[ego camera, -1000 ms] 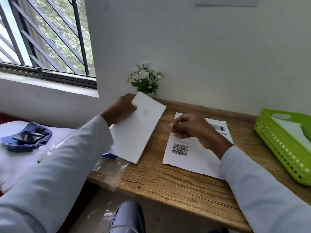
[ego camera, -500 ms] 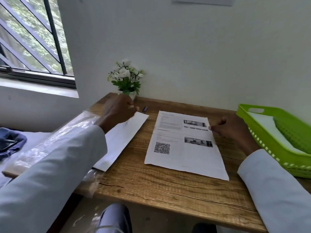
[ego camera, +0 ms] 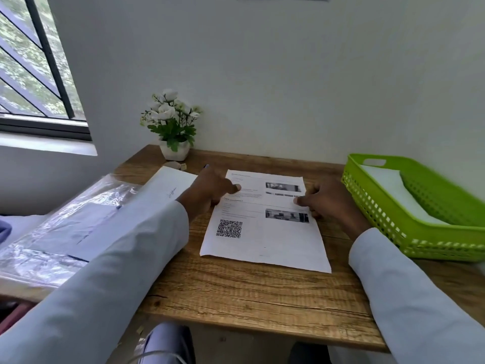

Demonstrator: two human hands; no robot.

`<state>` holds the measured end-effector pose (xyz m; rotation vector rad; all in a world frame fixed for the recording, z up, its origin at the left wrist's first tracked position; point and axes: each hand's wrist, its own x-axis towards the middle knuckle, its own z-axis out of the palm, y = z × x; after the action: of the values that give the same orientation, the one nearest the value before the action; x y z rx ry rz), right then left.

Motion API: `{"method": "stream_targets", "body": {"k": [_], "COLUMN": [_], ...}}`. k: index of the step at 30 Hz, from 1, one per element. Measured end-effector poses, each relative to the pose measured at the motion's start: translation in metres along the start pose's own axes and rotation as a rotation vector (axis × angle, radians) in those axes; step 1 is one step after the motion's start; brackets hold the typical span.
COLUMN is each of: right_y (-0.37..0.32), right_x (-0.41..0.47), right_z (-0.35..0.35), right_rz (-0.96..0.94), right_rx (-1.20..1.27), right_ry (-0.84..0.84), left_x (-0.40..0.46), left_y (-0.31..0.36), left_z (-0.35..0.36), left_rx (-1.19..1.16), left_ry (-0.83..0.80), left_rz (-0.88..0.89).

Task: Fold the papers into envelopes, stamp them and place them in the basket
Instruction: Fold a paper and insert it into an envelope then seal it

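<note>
Now the left hand has let go of the folded white envelope, which a second ago it held up off the counter; the envelope lies at the left of the frame, partly under the left sleeve and over the clear plastic wrap. That hand has crossed to the printed sheet and rests at its left edge, thumb out on the paper, the other fingers curled loosely; whether they pinch the edge or only press it I cannot tell from this angle. The right hand, which was pinched over the middle of the sheet a second ago, sits at the right edge with its fingers bent onto the paper, seemingly pressing it flat and not gripping it.

Judging by this, one envelope is set aside rather than placed in the green basket at the right of the frame, which already holds some white paper, and the next sheet is about to be folded.

The printed sheet lies flat at the centre of the counter. Its long axis runs from the wall toward the lower frame edge, the near end swung slightly right, with its heading at the far end.
</note>
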<state>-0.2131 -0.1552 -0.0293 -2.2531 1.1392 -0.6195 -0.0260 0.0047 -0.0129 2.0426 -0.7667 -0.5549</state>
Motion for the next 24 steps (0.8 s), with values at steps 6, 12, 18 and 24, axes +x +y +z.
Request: {"method": "stream_targets", "body": {"k": [6,12,18,24], "right_y": [0.002,0.012,0.021,0.011], "right_x": [-0.002,0.001,0.006,0.004], "right_z": [-0.001,0.0,-0.003,-0.006], "right_rz": [0.023,0.083,0.088,0.103], "right_rx": [0.06,0.287,0.595,0.937], "right_ry": [-0.009,-0.026,-0.023,-0.228], "left_x": [-0.002,0.004,0.014,0.019], "left_y": [-0.001,-0.008,-0.017,-0.019], "left_z": [-0.001,0.001,-0.008,-0.01], "left_rx": [-0.353,-0.369,-0.679,-0.911], "left_ry": [-0.027,-0.048,-0.089,-0.194], "left_rz": [-0.15,0.016,0.075,0.154]}}
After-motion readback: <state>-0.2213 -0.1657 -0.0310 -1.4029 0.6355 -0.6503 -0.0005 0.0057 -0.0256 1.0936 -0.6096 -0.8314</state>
